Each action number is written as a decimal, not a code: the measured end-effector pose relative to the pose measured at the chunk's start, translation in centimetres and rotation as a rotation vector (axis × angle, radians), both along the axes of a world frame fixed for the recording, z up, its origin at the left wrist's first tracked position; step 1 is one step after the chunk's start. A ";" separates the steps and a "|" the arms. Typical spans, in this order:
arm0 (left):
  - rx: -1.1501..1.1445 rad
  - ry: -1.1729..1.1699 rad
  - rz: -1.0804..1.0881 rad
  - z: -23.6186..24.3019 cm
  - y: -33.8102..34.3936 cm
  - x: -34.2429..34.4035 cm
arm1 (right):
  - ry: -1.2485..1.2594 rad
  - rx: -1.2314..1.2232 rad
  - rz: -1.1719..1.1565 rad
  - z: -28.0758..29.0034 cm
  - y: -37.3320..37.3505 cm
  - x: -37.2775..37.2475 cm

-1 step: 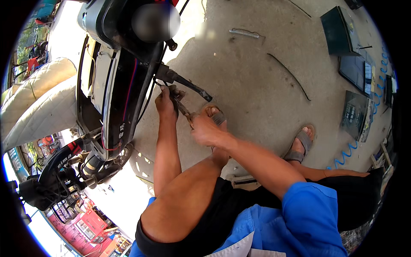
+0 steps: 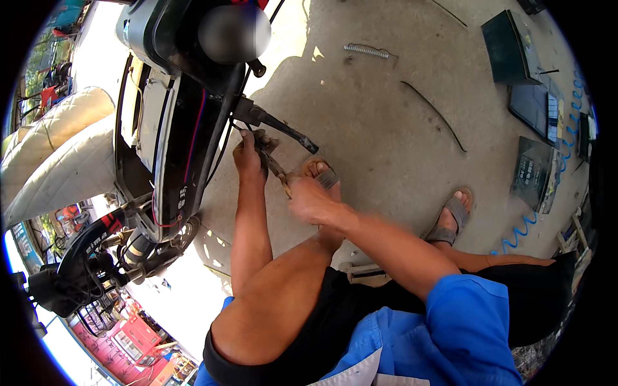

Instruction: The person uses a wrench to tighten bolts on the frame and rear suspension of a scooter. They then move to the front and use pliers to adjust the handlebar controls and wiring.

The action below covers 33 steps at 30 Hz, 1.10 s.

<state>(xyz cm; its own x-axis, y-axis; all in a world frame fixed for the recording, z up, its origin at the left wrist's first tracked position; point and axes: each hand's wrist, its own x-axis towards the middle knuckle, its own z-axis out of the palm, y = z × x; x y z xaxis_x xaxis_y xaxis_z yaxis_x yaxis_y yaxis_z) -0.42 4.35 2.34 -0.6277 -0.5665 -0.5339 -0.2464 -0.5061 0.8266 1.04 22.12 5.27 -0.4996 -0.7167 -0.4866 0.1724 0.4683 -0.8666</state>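
Nothing differs between the two pictures. My left hand sits in the same spot against the black scooter's underside, and my right hand is in the same place on the long rusty metal pliers. The dark kickstand lever shows the same angle, and my feet in their grey-strapped sandals lie on the concrete floor as before.

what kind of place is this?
Likely an open-air roadside motorbike repair spot. A scooter stands on a bare concrete floor, a blue coiled air hose lies by dark trays, and both hands work pliers at its underside.
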 end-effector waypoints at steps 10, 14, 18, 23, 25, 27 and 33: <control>0.061 -0.036 0.102 1.1 -1.8 -1.9 | 0.071 -0.063 -0.007 2.8 0.7 1.0; 0.124 -0.001 0.149 1.1 -2.2 -2.7 | 0.013 -0.088 -0.043 3.4 1.4 3.0; 0.082 -0.031 0.132 1.7 -1.3 -3.1 | -0.118 -0.080 -0.030 3.5 1.9 2.2; 0.125 0.001 0.021 0.8 -1.6 -1.5 | -0.103 -0.049 -0.026 2.5 2.6 1.3; 0.121 0.109 0.014 0.3 -1.8 -1.6 | -0.093 -0.027 0.000 2.2 2.6 1.2; 0.101 0.173 0.028 -0.4 -1.9 -1.8 | -0.099 0.005 0.030 2.1 2.5 1.1; 0.037 0.171 0.051 -0.7 -2.3 -2.3 | 0.011 -0.035 0.074 1.6 3.1 2.1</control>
